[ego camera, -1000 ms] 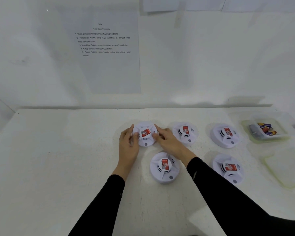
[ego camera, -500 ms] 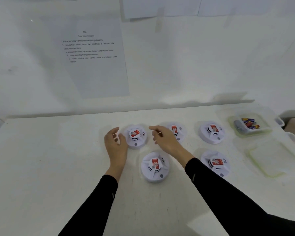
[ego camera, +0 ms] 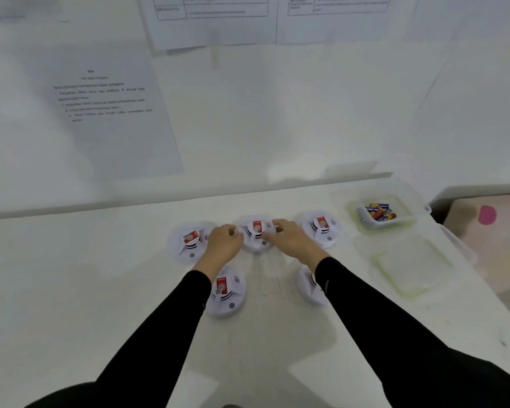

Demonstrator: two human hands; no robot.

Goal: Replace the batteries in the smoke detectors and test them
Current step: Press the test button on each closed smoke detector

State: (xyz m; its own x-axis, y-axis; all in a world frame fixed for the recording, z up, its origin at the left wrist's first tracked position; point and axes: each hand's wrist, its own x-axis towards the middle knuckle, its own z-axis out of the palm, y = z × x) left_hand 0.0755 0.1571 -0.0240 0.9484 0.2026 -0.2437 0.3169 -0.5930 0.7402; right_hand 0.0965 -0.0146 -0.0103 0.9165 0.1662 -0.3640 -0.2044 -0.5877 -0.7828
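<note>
While both hands flank the smoke detector [ego camera: 256, 232] at frame centre, left hand [ego camera: 223, 244] curled at its rim, grip unclear, right hand [ego camera: 292, 238] spread loose

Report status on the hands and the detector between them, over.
Left hand and right hand flank the back-middle detector, grip unclear in blur. Detector face up on table. Right sleeve hides part of front-right detector.

matt white table [ego camera: 71, 290], seemingly plastic smoke detectors [ego camera: 189, 244]
</note>
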